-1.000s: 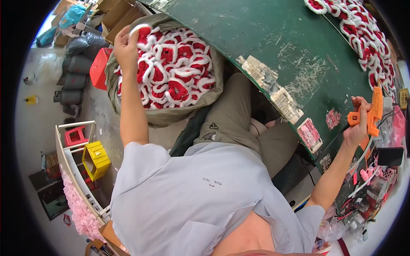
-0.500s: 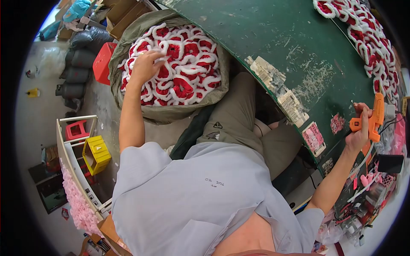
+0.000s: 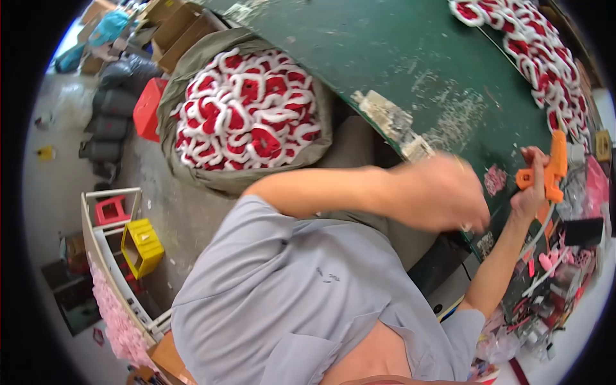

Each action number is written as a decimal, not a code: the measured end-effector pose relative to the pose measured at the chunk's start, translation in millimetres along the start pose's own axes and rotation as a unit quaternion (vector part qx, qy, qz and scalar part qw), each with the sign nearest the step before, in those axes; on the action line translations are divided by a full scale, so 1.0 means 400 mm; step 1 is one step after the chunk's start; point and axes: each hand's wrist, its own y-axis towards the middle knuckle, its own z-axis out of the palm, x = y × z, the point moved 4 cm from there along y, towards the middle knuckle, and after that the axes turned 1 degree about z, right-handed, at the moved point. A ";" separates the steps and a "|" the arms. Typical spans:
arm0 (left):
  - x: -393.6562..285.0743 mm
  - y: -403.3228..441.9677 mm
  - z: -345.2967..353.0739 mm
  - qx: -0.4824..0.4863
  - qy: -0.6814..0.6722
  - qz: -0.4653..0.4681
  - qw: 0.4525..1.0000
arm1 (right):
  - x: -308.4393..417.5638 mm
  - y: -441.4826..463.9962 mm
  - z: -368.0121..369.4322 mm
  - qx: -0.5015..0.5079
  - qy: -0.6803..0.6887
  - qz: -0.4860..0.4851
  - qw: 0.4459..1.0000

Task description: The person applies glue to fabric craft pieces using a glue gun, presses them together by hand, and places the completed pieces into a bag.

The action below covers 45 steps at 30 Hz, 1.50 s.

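My right hand (image 3: 531,186) is closed around an orange hot glue gun (image 3: 557,168) over the right part of the green table. My left hand (image 3: 446,192), smeared by motion, is at the table's near edge. Its fingers point down to the right and are too blurred to read, so I cannot tell whether it holds anything. It covers the place where a stack of pink printed pieces lay. A small pink patch (image 3: 495,180) lies on the table between my hands. Left of my legs, a large cloth sack (image 3: 247,183) is filled with red and white fuzzy-edged pieces (image 3: 253,115).
More red and white pieces (image 3: 539,58) line the far right of the green table (image 3: 359,38). Glue-crusted cardboard (image 3: 385,115) sticks to its near edge. A red stool (image 3: 149,109), a yellow crate (image 3: 142,249) and gas cylinders (image 3: 102,128) stand at left. Clutter lies at right.
My left hand has left the sack of red and white pieces and swung right across my body to the table edge. My right hand still holds the glue gun in about the same place.
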 end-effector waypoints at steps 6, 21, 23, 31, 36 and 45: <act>-0.001 -0.141 0.220 0.410 -0.137 -0.096 0.896 | 0.007 0.002 0.013 -0.022 0.007 0.001 1.000; 0.065 -0.016 -0.603 -0.177 0.272 -0.380 0.866 | -0.013 0.025 0.069 -0.037 -0.022 0.007 0.999; 0.183 0.083 -0.636 -0.165 0.252 -0.308 0.902 | -0.023 0.028 0.060 -0.046 -0.026 0.024 0.998; 0.750 0.439 -0.844 -0.070 0.422 -0.365 0.827 | -0.023 0.027 0.046 -0.153 -0.056 0.052 0.985; 1.018 0.574 -0.944 -0.106 0.434 -0.344 0.826 | -0.018 0.031 0.041 -0.164 -0.057 0.074 0.982; 1.230 0.707 -0.752 0.049 0.321 -0.383 0.865 | -0.017 0.035 0.043 -0.189 -0.075 0.091 0.975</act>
